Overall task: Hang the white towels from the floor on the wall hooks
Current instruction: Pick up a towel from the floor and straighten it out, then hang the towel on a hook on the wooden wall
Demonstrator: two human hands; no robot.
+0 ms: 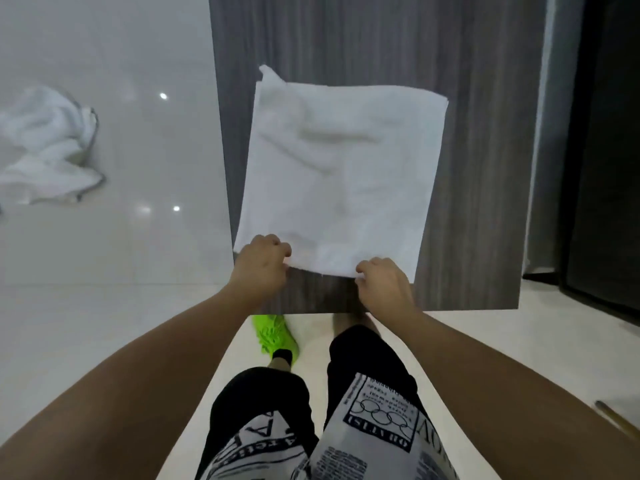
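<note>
- Printed black-and-white shorts (363, 427) fill the bottom of the view, nearest the camera, with a bright green shoe (275, 336) on the pale floor just beyond them.
- Far left, a crumpled pile of white towels (45, 147) lies on the glossy floor (138, 168), well apart from both hands and untouched.
- Left of centre, the left hand (263, 261) has its fingers curled closed, pinching the near left corner of the flat white towel (339, 174).
- At centre, that towel lies spread over a grey wood-grain tabletop (485, 168), nearly square, with one far corner sticking up slightly and soft wrinkles across its middle.
- Right of centre, the right hand (381, 282) is likewise closed in a pinch on the towel's near edge, short of its right corner.
- Far right, a dark doorway or panel (602, 168) stands beside the tabletop; no wall hooks appear anywhere in view.
- Progress, as I judge it: one towel is off the floor and in hand, perhaps being straightened or folded, but it is not yet hung.
- Left to do: carry this towel to a hook, then pick up the pile on the floor and hang it too. Whether any towel already hangs cannot be told.
</note>
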